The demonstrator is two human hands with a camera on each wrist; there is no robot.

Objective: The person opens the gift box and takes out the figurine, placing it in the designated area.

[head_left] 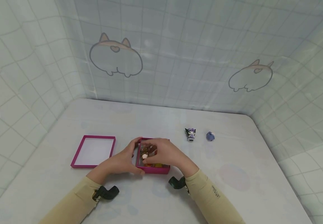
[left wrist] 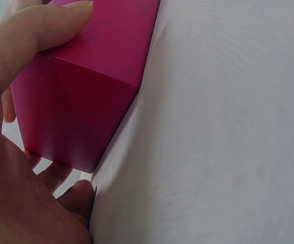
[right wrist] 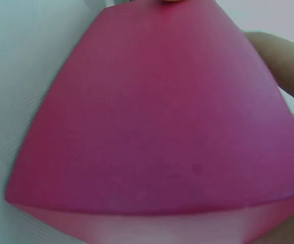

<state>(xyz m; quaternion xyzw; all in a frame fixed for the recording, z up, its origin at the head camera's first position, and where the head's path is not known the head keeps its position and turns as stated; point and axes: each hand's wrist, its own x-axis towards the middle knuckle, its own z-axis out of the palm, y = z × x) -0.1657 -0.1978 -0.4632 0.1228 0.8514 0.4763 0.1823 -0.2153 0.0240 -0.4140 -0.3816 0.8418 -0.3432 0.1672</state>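
We are steadying the magenta box (head_left: pixel 153 169) at the table's (head_left: pixel 234 193) near middle, left hand (head_left: pixel 123 160) gripping its left wall, right hand (head_left: pixel 164 152) curled over the small pieces inside, best working gently, keeping the box flat.

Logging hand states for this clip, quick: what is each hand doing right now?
Left hand: grips the left side of the pink box.
Right hand: reaches into the box; whether it holds anything cannot be told.
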